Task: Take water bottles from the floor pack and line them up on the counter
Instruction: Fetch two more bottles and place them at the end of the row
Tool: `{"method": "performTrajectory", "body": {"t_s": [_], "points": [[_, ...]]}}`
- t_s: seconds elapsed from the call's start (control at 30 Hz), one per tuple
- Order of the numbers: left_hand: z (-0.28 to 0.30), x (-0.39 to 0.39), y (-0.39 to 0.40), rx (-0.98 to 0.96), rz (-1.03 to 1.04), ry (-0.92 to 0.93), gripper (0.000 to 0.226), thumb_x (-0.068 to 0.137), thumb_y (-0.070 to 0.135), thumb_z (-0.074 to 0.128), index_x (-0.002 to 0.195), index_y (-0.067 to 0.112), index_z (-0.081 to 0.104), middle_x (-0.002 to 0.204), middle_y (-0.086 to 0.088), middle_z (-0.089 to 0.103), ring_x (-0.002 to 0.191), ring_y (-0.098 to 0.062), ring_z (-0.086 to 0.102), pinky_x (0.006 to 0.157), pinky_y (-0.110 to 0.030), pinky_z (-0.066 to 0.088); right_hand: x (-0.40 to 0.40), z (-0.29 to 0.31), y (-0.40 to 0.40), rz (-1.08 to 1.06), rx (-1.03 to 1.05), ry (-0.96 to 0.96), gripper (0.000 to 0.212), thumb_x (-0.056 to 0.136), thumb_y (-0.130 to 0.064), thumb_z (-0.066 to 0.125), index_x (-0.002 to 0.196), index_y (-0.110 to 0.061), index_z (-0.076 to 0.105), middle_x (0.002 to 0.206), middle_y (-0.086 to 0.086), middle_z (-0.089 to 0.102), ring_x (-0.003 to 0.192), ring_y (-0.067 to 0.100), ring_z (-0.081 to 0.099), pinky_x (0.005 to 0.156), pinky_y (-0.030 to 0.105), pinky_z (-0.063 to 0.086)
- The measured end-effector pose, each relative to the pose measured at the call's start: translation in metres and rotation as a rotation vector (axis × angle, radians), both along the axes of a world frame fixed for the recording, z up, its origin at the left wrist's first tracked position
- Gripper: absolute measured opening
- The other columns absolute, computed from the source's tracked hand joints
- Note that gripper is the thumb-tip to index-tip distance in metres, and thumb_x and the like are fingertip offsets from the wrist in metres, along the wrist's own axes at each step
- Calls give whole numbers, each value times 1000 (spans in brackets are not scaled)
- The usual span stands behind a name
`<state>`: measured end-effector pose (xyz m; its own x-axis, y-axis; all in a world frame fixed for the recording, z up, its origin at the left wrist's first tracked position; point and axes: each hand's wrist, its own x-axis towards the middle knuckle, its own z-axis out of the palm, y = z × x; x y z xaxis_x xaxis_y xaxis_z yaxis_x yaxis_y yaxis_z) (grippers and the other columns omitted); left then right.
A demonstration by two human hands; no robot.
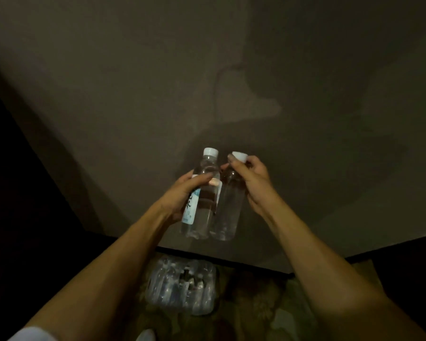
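Dim room; grey-brown surface (305, 119) fills most of view, dark front edge near bottom. Floor (256, 303) below, patterned. Bottle pack (182, 286) on floor, plastic-wrapped, clear bottles inside. Left hand (182, 195), grip closed round labelled bottle (202, 195), white cap, clear water. Beside it, touching, second bottle (228, 203), label not visible. Right hand (252, 178), grip pinching its neck below cap. Both bottles over surface near front edge; contact unclear.

1 head-worn wide-angle view, looking steeply down and forward, close over the bench (305, 119), floor (256, 303) at 6 o'clock
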<state>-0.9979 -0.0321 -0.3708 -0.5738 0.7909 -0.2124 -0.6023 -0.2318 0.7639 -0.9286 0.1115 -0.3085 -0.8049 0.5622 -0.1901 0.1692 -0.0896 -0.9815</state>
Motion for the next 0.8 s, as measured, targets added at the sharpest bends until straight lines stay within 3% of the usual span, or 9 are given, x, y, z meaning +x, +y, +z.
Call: {"method": "performTrajectory", "body": {"t_s": [0.1,0.2,0.3,0.4,0.5,0.6,0.7,0.8], "points": [[4,0,-10,29,2,12,42,88,26,63,126,13,56,98,-13,67,80,-23,67,66,-38,57,-3,10,-12,32,52,25,35,87,-18,70,114,-2,54,106,24,69,95,29,68,90,43,55],[11,2,-21,67,-18,5,47,83,24,68,127,15,55,102,-17,64,84,-28,65,70,-43,58,-3,14,-25,1,-9,73,24,87,-19,69,103,-5,59,93,18,68,85,27,66,84,44,55],[22,5,-29,30,-22,51,38,86,20,67,122,18,56,99,-15,67,83,-27,67,77,-47,57,-1,16,-33,-72,-66,95,16,87,-23,70,92,-9,63,76,6,66,69,17,63,69,34,56],[34,14,-35,-58,21,166,36,88,15,66,122,16,55,99,-13,70,84,-26,69,76,-44,57,3,17,-40,-118,-26,73,17,85,-30,72,79,-15,67,72,5,65,69,20,62,71,38,53],[45,29,-46,-105,81,252,35,86,16,69,119,18,58,96,-10,72,82,-23,71,71,-37,57,7,20,-48,-113,39,20,23,86,-39,68,78,-18,68,76,7,69,72,24,65,74,43,56],[56,45,-58,-122,159,314,37,84,18,71,118,19,59,102,-12,73,87,-26,72,75,-41,58,13,29,-62,-60,109,-32,27,89,-48,58,85,-22,62,88,4,72,83,23,69,79,42,56],[72,61,-69,-129,208,363,40,84,18,71,122,19,57,107,-13,72,90,-27,72,76,-40,59,27,42,-74,5,147,-27,40,70,-58,69,91,-30,50,103,2,68,93,22,69,85,47,57],[87,76,-86,-158,269,418,45,84,18,72,125,18,54,109,-12,71,92,-27,72,72,-35,59,43,52,-88,46,165,-4,44,64,-50,75,93,-29,49,101,3,67,89,23,71,81,49,58]]}}
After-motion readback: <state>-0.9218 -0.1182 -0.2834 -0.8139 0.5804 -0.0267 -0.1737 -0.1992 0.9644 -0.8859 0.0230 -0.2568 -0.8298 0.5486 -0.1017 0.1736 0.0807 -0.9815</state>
